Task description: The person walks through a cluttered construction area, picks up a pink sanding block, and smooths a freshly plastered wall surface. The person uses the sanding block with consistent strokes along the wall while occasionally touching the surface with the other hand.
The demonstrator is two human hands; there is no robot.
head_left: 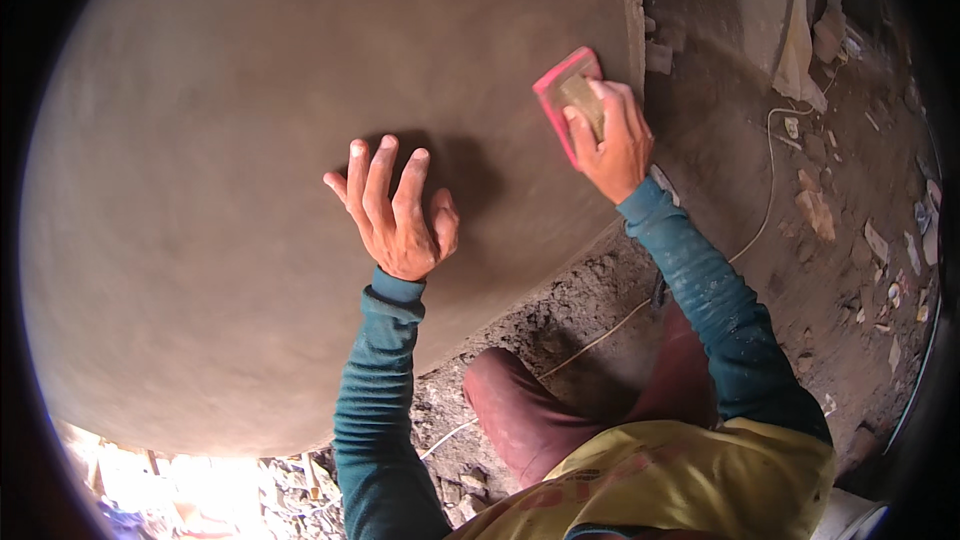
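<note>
Nearest, a yellow top (700,470) is covering the person's torso, and a maroon trouser leg (515,410) is bending beside it. The left hand (400,225) is holding nothing, its fingers spreading loosely before a smooth grey-brown surface (230,190); whether they are touching it, I cannot tell. Farther up, the right hand (618,145) is grasping a pink-edged float (577,92), which is lying over the surface near its right edge. Beyond, a pale cable (771,155) is trailing across debris-strewn ground (840,270).
</note>
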